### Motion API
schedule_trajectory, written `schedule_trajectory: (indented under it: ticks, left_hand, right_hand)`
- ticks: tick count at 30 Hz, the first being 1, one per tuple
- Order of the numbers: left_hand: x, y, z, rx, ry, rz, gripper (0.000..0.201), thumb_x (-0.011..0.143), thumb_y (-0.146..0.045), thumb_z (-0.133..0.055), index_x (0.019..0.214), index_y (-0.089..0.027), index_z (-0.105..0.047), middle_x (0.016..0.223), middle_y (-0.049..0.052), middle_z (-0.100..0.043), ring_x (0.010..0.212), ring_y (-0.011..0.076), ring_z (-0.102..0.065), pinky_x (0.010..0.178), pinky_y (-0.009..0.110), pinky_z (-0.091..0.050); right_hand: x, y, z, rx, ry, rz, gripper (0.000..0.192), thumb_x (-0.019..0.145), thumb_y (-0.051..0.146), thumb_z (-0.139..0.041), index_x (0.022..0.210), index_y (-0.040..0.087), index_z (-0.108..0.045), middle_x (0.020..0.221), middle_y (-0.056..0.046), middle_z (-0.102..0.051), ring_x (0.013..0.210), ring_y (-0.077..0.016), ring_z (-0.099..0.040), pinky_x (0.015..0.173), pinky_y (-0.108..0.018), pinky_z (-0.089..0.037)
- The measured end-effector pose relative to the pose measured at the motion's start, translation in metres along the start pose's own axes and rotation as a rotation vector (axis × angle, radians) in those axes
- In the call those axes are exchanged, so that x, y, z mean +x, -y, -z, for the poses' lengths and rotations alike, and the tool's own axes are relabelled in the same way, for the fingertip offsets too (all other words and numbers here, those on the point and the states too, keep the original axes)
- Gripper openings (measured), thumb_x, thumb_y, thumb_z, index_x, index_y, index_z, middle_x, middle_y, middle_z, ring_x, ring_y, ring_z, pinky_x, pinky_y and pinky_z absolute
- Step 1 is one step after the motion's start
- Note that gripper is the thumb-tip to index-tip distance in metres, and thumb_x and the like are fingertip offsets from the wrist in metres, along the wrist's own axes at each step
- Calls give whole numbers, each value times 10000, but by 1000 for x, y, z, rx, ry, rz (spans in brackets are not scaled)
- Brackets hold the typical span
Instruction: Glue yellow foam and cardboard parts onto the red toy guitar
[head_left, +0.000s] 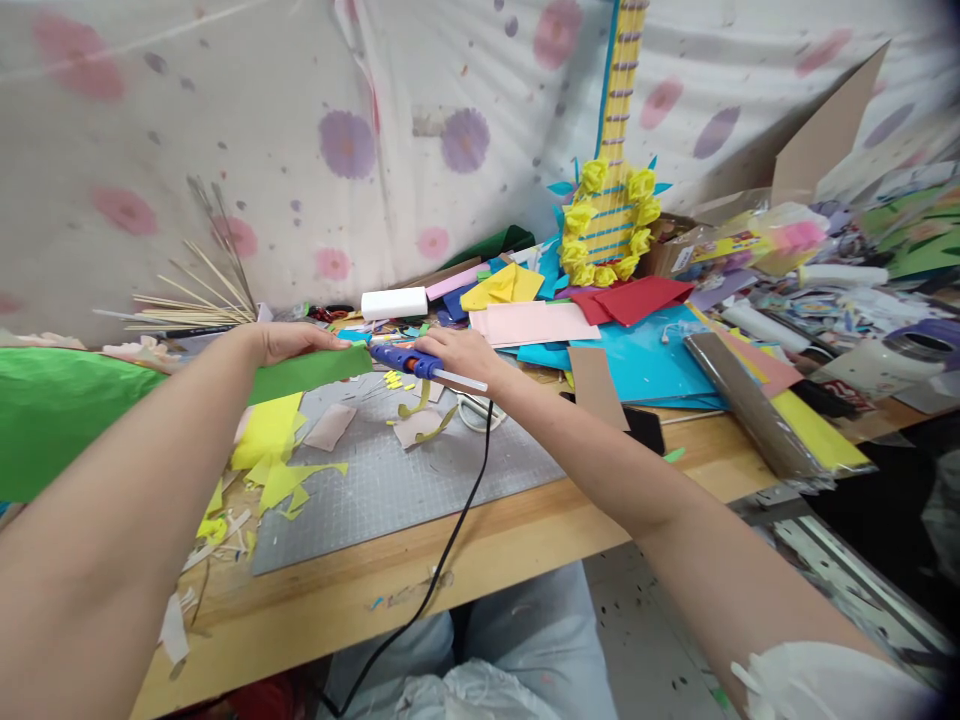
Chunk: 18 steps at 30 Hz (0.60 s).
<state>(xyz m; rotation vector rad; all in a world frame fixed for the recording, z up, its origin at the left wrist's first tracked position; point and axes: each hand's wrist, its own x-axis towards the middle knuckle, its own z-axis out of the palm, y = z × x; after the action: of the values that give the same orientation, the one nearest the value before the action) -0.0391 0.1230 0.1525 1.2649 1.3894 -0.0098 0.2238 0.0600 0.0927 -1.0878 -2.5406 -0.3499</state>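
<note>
My left hand (289, 342) is closed on the upper edge of a strip of green paper (319, 377), thumb and fingers toward its right end. A wider green sheet (71, 415) shows left of my forearm; whether the two are one piece I cannot tell. In my right hand (463, 356) is a blue hot glue gun (394, 357), its nozzle at the strip's top right corner. A clear glue stick (461, 380) juts from its back, and a black cord (454, 545) hangs down over the table edge. Below lies a grey cutting mat (405, 490).
Yellow paper scraps (270, 435) and pale pink pieces (330, 428) lie on the mat. Wooden sticks (191, 310) fan out at the back left. Behind stands a yellow paper guitar (611, 215) with paper roses. Coloured sheets (637, 355) and wrapped materials crowd the right.
</note>
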Motion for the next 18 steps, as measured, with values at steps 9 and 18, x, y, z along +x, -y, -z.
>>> schedule_trajectory:
  ticks: [9, 18]
  left_hand:
    - [-2, 0, 2, -6, 30, 1, 464, 627, -492, -671, 932, -141, -666, 857, 94, -716, 823, 255, -647, 731, 334, -513]
    - [-3, 0, 2, 23, 31, -8, 468, 642, -503, -653, 965, -164, -664, 924, 98, -712, 840, 256, -650, 706, 322, -515]
  right_hand:
    - [-7, 5, -2, 24, 44, 44, 302, 892, 334, -435, 1128, 172, -529, 1078, -92, -623, 957, -184, -562, 630, -256, -351]
    - [-4, 6, 0, 23, 68, 93, 307, 905, 322, -405, 1142, 163, -519, 1093, -105, -612, 969, -190, -556, 629, -262, -355]
